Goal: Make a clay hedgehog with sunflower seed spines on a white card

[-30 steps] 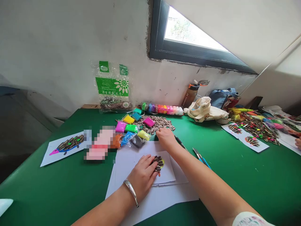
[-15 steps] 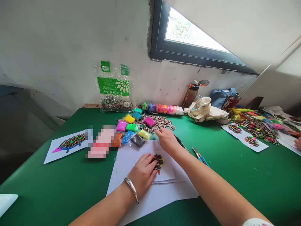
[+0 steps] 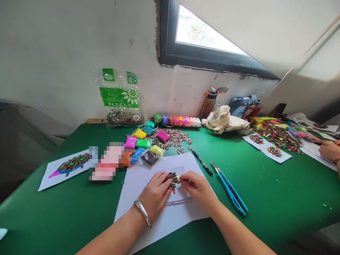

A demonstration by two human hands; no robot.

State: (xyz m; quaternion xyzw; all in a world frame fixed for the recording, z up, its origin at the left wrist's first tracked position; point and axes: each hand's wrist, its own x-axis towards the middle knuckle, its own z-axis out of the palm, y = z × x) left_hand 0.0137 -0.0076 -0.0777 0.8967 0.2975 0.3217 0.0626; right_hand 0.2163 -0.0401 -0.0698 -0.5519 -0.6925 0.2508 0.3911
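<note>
My left hand (image 3: 156, 191), a silver bangle at its wrist, lies flat with fingers stretched over a small paper picture (image 3: 183, 195). Its fingertips touch dark sunflower seeds (image 3: 173, 180) set in overlapping rows on yellow clay, with an orange bit below. My right hand (image 3: 196, 186) is closed in a pinch at the right edge of the yellow clay; a sunflower seed seems to be between thumb and finger, mostly hidden. Larger white sheets (image 3: 159, 221) lie underneath. Beyond my hands is a pile of striped sunflower seeds (image 3: 176, 137).
Packets of coloured clay (image 3: 143, 143) lie beside the seed pile. At right are a pen (image 3: 200, 161) and a blue utility knife (image 3: 231, 189), blade out. A hedgehog picture (image 3: 70, 166) lies left. Another person's hand (image 3: 328, 150) is at the far right.
My right hand has come back from beside the seed pile to the picture's right edge, fingers pinched. My left hand stays on the picture. The view has shifted slightly right.
</note>
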